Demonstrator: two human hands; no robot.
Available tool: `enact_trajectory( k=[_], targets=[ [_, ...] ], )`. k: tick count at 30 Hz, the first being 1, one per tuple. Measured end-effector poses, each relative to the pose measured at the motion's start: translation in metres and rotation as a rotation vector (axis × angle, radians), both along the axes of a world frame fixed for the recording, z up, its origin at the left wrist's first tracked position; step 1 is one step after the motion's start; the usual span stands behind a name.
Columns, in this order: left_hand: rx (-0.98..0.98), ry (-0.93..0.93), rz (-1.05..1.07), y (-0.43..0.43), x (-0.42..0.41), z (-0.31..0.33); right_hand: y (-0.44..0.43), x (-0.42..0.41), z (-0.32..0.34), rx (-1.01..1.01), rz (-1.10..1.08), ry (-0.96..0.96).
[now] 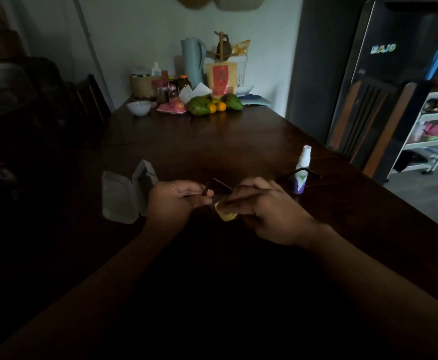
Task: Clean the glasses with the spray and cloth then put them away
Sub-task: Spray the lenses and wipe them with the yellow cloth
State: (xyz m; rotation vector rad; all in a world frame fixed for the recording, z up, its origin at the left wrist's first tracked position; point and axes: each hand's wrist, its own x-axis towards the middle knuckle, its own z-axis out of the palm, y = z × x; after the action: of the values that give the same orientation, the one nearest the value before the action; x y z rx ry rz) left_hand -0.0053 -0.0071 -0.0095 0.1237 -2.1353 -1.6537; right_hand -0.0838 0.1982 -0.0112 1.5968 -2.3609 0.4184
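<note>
Dark-framed glasses point(219, 187) are held above the dark wooden table point(212, 144) between both hands. My left hand point(176, 201) pinches the frame at its left end. My right hand point(267, 209) pinches a yellow cloth point(225, 213) against the glasses near the right lens. One temple arm sticks out to the right, in front of a small white spray bottle point(302, 170) with a purple base, standing upright just beyond my right hand. An open translucent glasses case point(127, 196) lies left of my left hand.
At the table's far end stand a white bowl point(139, 107), green mangoes and oranges point(212, 106), jars and a basket. A wooden chair point(376, 126) and a dark fridge point(400, 61) are on the right, a white shelf rack point(436, 131) beyond.
</note>
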Motion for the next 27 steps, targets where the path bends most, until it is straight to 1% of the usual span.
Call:
enact_trajectory(
  k=[5,9,13,17,20,23,25,27],
  targets=[
    [0.051,0.032,0.019,0.001,0.0,-0.002,-0.008,0.006,-0.002,0.024,0.037,-0.029],
    [0.027,-0.018,-0.002,0.0,-0.001,0.0,-0.001,0.001,0.0,-0.001,0.035,-0.048],
    [0.013,-0.024,-0.008,0.001,-0.001,-0.001,0.003,-0.002,0.002,0.001,-0.009,-0.008],
    [0.023,-0.005,0.021,0.001,-0.001,-0.003,-0.004,0.003,-0.001,0.04,0.002,0.041],
    [0.036,-0.009,0.014,0.0,-0.001,-0.002,-0.004,0.002,0.0,0.026,0.017,0.007],
    [0.028,-0.014,-0.001,0.0,0.001,-0.002,0.004,-0.001,0.005,0.0,-0.017,-0.018],
    [-0.002,-0.016,-0.013,0.0,0.001,-0.001,0.007,0.0,0.008,0.01,-0.055,0.026],
    [-0.022,-0.034,-0.03,-0.001,0.001,-0.001,0.004,0.003,0.009,0.06,-0.102,0.1]
  ],
)
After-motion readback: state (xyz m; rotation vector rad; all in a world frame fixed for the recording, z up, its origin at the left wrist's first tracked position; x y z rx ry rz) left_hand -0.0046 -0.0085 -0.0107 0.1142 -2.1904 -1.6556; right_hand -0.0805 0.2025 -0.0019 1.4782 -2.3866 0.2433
